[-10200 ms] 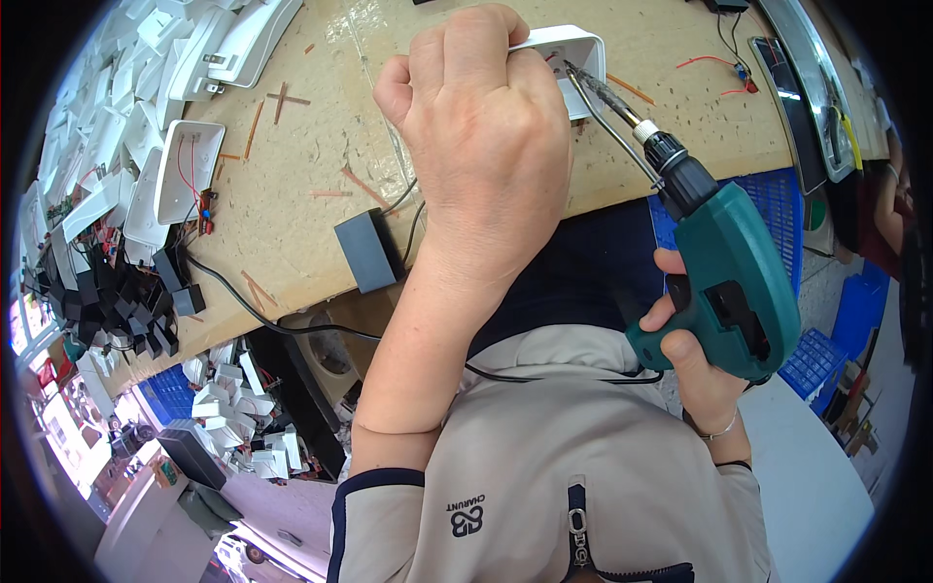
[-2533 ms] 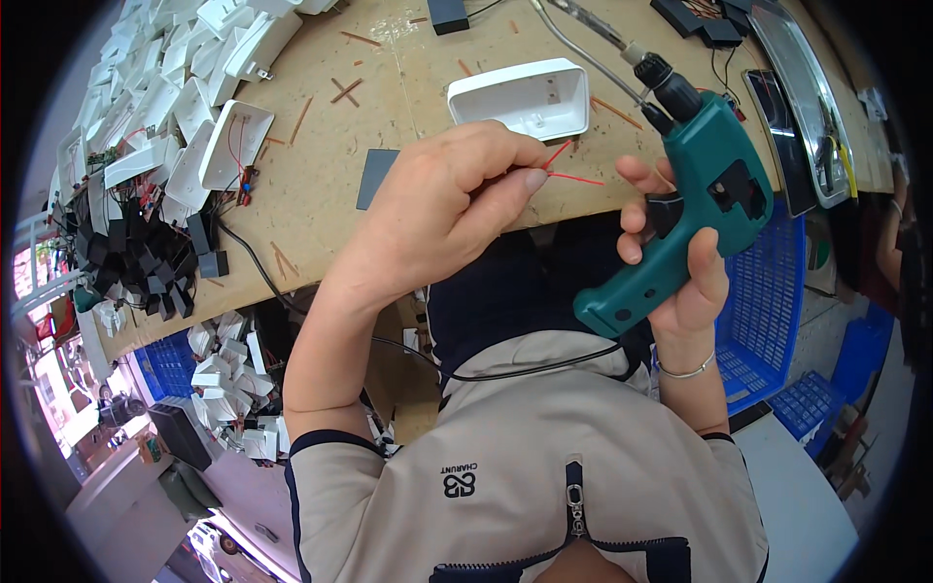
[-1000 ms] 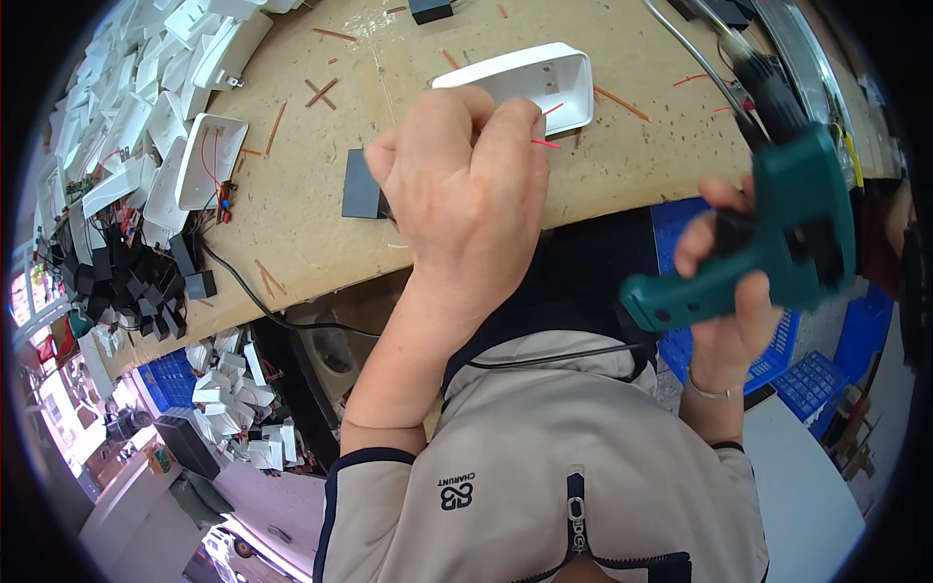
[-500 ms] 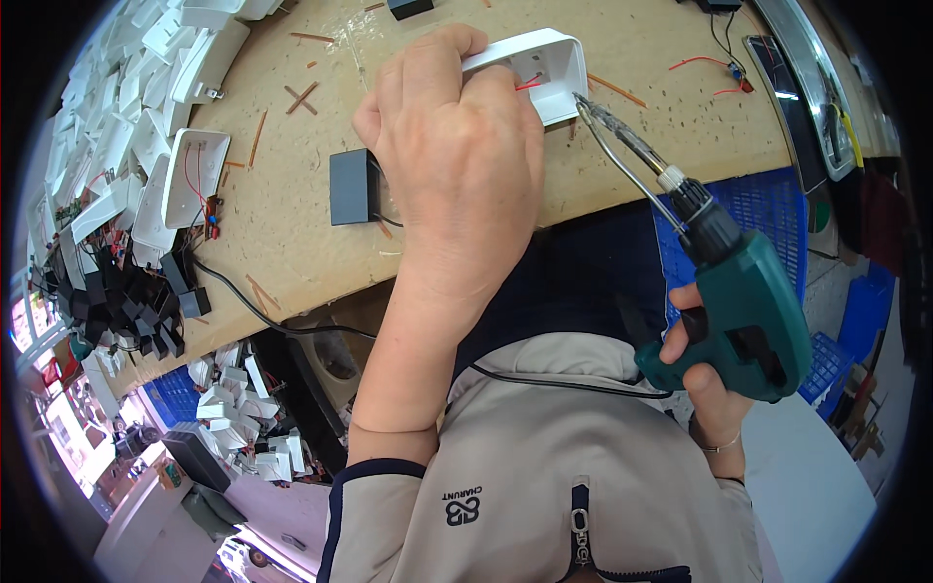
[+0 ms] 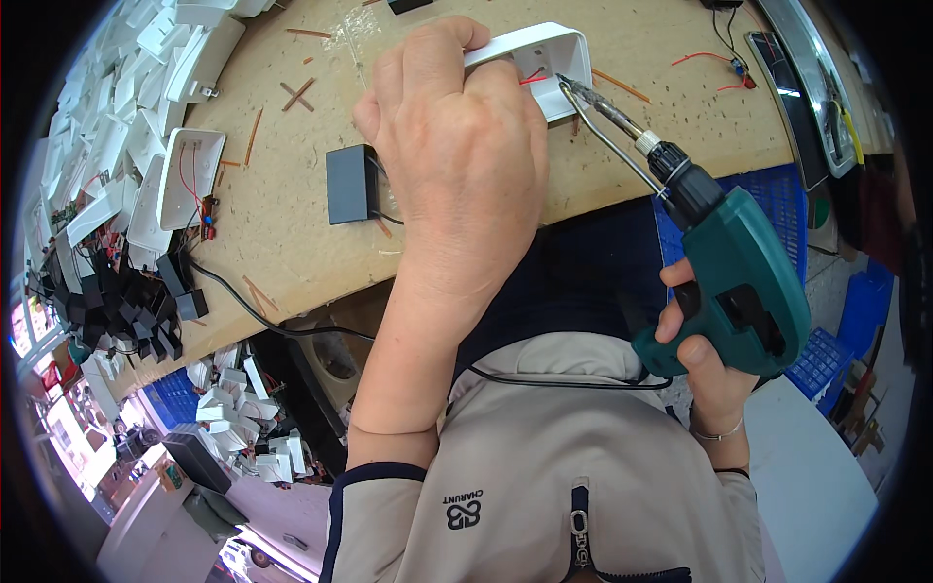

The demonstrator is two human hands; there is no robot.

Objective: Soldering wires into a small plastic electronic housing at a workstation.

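My left hand (image 5: 462, 146) is closed around a white plastic housing (image 5: 571, 56) at the top middle of the bench. A short red wire (image 5: 533, 77) shows inside it; my fingertips are hidden behind the hand and the housing wall. In my right hand (image 5: 711, 374) is a green soldering gun (image 5: 753, 262), fingers wrapped about its handle. Its tip and the thin metal feed tube beside it reach into the housing's open side, close to the inner face. Whether the tip touches metal there, I cannot tell. Left of my wrist sits a black box (image 5: 350, 185) with a dark wire.
White housings (image 5: 117, 126) pile up at the left, above a heap of black boxes (image 5: 117, 301). An open housing (image 5: 190, 180) with red wires lies nearer. Brown strips (image 5: 296, 95) are scattered on the bench (image 5: 292, 194). A black cord (image 5: 262, 316) crosses its front edge.
The soldering gun has moved up and left, bringing its tip from the housing's rim to inside it. My left hand and the housing have barely shifted.
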